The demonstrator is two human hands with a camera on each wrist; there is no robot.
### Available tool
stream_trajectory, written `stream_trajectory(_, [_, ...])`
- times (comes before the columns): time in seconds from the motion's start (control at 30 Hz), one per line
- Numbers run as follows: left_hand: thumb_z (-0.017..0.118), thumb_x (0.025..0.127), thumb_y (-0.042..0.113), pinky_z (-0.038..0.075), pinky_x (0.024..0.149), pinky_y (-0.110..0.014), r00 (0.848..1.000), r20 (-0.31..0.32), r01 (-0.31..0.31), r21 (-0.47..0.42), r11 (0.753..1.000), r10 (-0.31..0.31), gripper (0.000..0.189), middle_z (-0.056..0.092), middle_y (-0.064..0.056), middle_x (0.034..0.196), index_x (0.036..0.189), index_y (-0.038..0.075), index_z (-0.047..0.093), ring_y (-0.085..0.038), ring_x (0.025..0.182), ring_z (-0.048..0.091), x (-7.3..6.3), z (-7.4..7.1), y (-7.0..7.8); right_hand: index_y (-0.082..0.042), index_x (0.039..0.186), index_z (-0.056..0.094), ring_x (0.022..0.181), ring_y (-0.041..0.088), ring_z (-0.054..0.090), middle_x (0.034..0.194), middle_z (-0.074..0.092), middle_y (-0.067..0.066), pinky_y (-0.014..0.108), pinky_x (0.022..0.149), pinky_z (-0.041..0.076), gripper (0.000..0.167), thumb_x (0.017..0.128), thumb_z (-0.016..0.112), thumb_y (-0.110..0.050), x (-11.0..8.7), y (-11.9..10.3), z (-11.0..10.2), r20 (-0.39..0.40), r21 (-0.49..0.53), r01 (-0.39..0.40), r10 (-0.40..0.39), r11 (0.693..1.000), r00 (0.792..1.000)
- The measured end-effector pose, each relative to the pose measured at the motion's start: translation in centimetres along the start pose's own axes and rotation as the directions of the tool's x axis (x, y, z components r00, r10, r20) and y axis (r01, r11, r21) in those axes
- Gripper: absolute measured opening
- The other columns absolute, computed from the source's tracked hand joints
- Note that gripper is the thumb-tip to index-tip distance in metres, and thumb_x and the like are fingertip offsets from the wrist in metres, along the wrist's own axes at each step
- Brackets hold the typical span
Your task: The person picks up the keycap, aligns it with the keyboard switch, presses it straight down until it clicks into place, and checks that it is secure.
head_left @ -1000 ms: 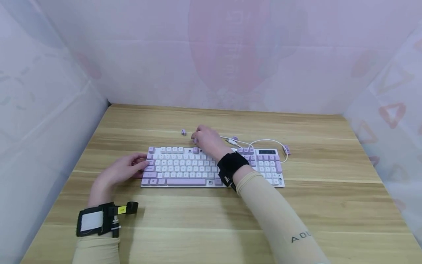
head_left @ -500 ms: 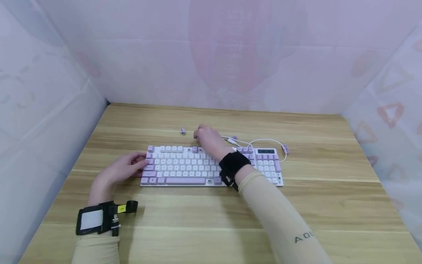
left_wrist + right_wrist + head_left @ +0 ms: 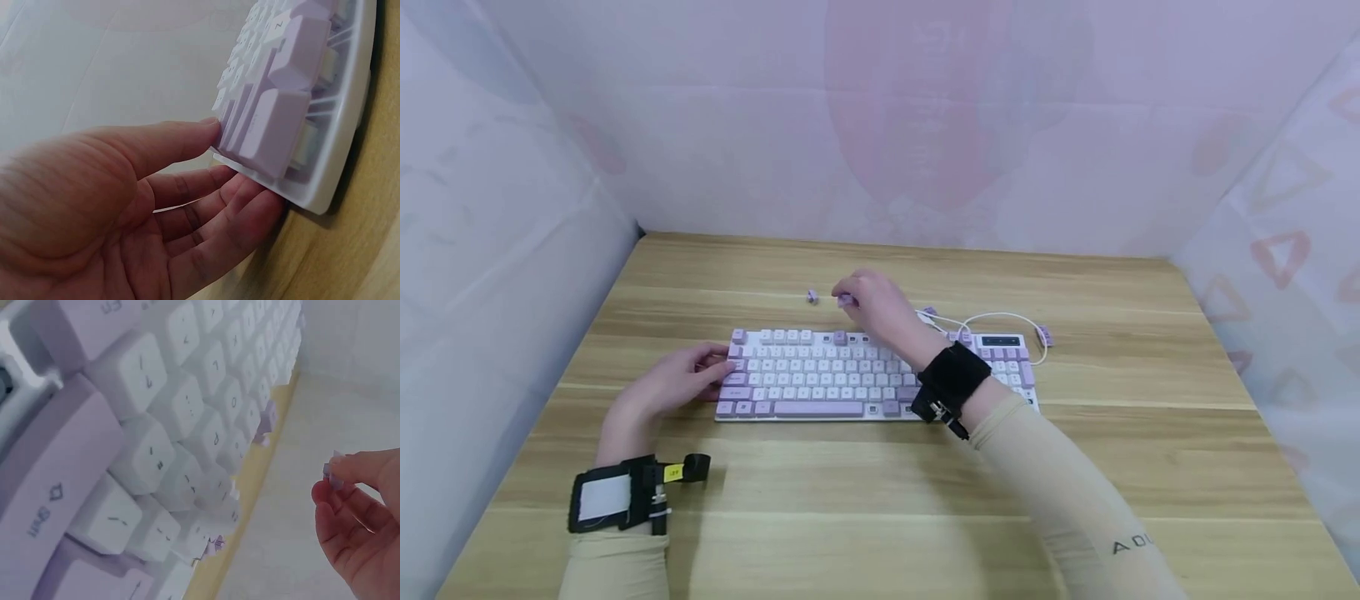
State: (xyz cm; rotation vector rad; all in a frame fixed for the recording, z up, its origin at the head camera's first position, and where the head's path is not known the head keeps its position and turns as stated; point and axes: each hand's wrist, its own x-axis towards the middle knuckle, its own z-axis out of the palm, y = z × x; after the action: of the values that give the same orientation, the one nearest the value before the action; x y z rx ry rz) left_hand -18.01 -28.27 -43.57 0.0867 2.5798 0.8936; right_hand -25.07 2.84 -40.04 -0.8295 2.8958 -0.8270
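Note:
A white and lilac keyboard [image 3: 820, 367] lies on the wooden table, with some bare switch spots in its top row. At its left end my left hand [image 3: 673, 383] grips the edge: in the left wrist view the thumb [image 3: 187, 140] presses the side keys and the other fingers curl at the lower rim. Behind the keyboard my right hand [image 3: 880, 308] pinches a small lilac keycap [image 3: 845, 300] between thumb and fingertips; the right wrist view shows that keycap [image 3: 334, 475] too. Another loose lilac keycap [image 3: 812, 297] lies just left of this hand.
A white cable [image 3: 1011, 314] loops behind the keyboard's right half. Lilac keycaps lie near it, one keycap [image 3: 930, 312] by the plug and another keycap [image 3: 1046, 336] at the loop's right end. A pale printed backdrop [image 3: 760, 167] stands around the table.
My right hand has moved slightly back, away from the keyboard, and turned so the pinched keycap shows. My left hand keeps its grip on the keyboard's left edge.

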Motion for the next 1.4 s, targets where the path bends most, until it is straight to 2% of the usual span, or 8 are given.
stream_trajectory(0.2, [0.051,0.103,0.044,0.054,0.090,-0.043,1.000,-0.002,-0.012,0.023,1.000,0.012,0.063,0.060,-0.020,0.123,0.146,0.000,0.043,-0.028,0.106,0.058,0.0,0.1,0.1,-0.007,0.119,0.070,0.106,0.021,0.066,0.116,0.073,0.008,0.035,0.093,0.054,0.023,0.098,0.063,-0.014,-1.7,1.1,-2.8,-0.056,0.122,0.009,-0.002,0.993,0.998])
stream_trajectory(0.37, [0.051,0.103,0.042,0.054,0.091,-0.045,1.000,-0.003,-0.011,0.015,1.000,0.011,0.062,0.059,-0.021,0.124,0.147,-0.002,0.042,-0.029,0.107,0.058,-0.3,0.0,0.1,-0.009,0.116,0.072,0.102,0.019,0.066,0.111,0.073,0.007,0.033,0.089,0.055,0.021,0.097,0.065,-0.015,-3.7,2.0,-3.9,-0.069,0.129,0.030,-0.021,0.991,0.997])
stream_trajectory(0.6, [0.051,0.103,0.042,0.051,0.092,-0.046,1.000,-0.008,-0.017,0.029,0.999,0.017,0.062,0.060,-0.021,0.123,0.146,-0.002,0.043,-0.030,0.107,0.059,-0.3,0.1,0.1,-0.009,0.108,0.075,0.097,0.017,0.068,0.105,0.074,0.005,0.032,0.088,0.056,0.017,0.092,0.071,-0.013,-7.6,1.9,-2.2,-0.082,0.079,0.176,-0.170,0.981,0.982])
stream_trajectory(0.73, [0.051,0.103,0.042,0.052,0.091,-0.045,1.000,-0.006,-0.019,0.031,0.999,0.019,0.062,0.061,-0.021,0.123,0.146,-0.002,0.043,-0.029,0.107,0.059,-0.2,0.2,0.3,-0.008,0.106,0.076,0.097,0.017,0.068,0.104,0.073,0.004,0.033,0.087,0.056,0.016,0.091,0.073,-0.013,-10.3,2.1,-1.0,-0.068,0.059,0.177,-0.173,0.982,0.983])
stream_trajectory(0.83, [0.050,0.104,0.041,0.053,0.090,-0.044,1.000,-0.006,-0.016,0.025,1.000,0.016,0.061,0.061,-0.021,0.123,0.146,-0.002,0.042,-0.028,0.106,0.060,-0.2,0.1,0.3,-0.009,0.105,0.076,0.097,0.016,0.068,0.103,0.072,0.003,0.032,0.087,0.056,0.016,0.090,0.074,-0.013,-11.5,2.1,-0.2,-0.042,0.052,0.167,-0.165,0.985,0.985])
stream_trajectory(1.1, [0.050,0.104,0.040,0.052,0.092,-0.046,1.000,-0.008,-0.011,0.020,1.000,0.011,0.061,0.060,-0.022,0.125,0.147,-0.002,0.042,-0.030,0.109,0.060,-0.4,0.2,0.4,-0.009,0.104,0.076,0.098,0.016,0.067,0.103,0.072,0.003,0.030,0.089,0.056,0.015,0.089,0.075,-0.011,-12.2,1.4,2.0,0.042,0.064,0.225,-0.228,0.972,0.973])
stream_trajectory(1.4, [0.051,0.103,0.043,0.054,0.091,-0.044,1.000,-0.008,0.006,0.011,1.000,-0.006,0.063,0.060,-0.021,0.123,0.147,-0.002,0.042,-0.029,0.107,0.059,-0.5,0.1,0.5,-0.011,0.102,0.076,0.096,0.014,0.068,0.100,0.073,0.001,0.029,0.087,0.056,0.014,0.088,0.076,-0.012,-12.1,1.2,3.2,0.041,0.026,0.238,-0.239,0.971,0.970])
